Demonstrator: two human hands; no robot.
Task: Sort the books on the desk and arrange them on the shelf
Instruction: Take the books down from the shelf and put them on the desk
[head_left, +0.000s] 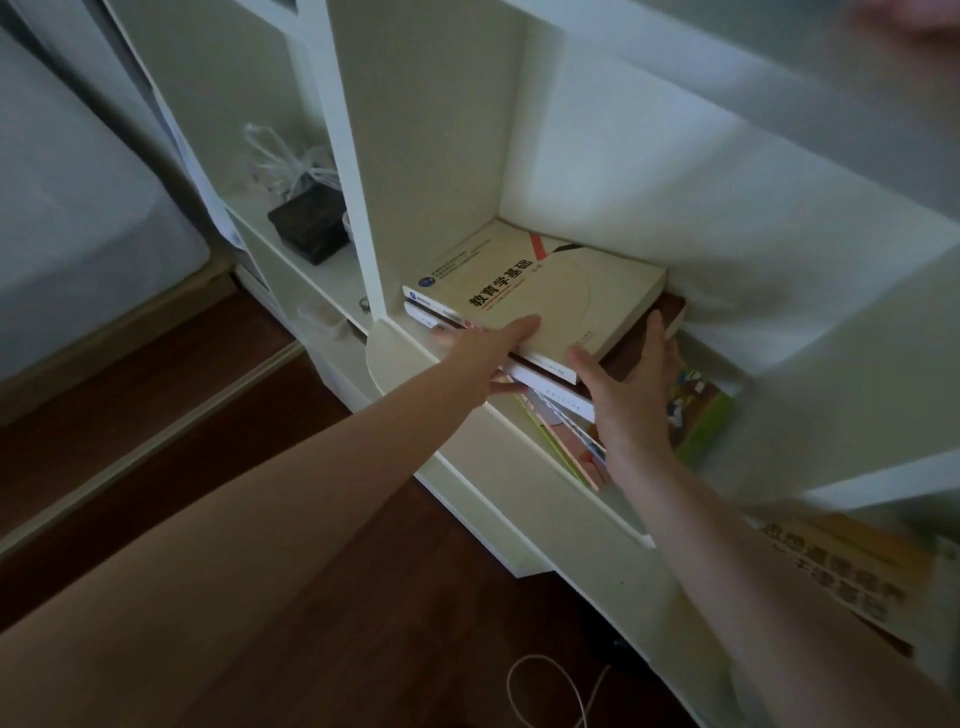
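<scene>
Head view: we see a stack of books (545, 371) lying flat in a shelf (387, 364) compartment, with its near end at the front edge. A beige book (561, 296) with a printed title is on top. A white book and a brown book (626, 349) lie beneath it.

- Left hand (483, 353): it grips the stack at the front left corner, thumb flat on the beige cover and fingers under the lower books.
- Right hand (634, 400): its fingers are spread and straight, pressed against the front right corner of the stack, with the thumb on the front edge and a finger along the right side.

Surroundings:
- A vertical divider (353, 156) stands just beside the left side of the stack.
- Beyond the divider, a black box (309, 228) sits on the neighbouring shelf under a clear plastic bag (291, 161).
- Below the stack, thin books (566, 447) lean tilted, and a green book (706, 421) lies partly behind the right hand.
- An orange book (841, 577), blurred, lies at the lower right.
- A white cable (545, 680) loops on the dark wooden floor (208, 415).
</scene>
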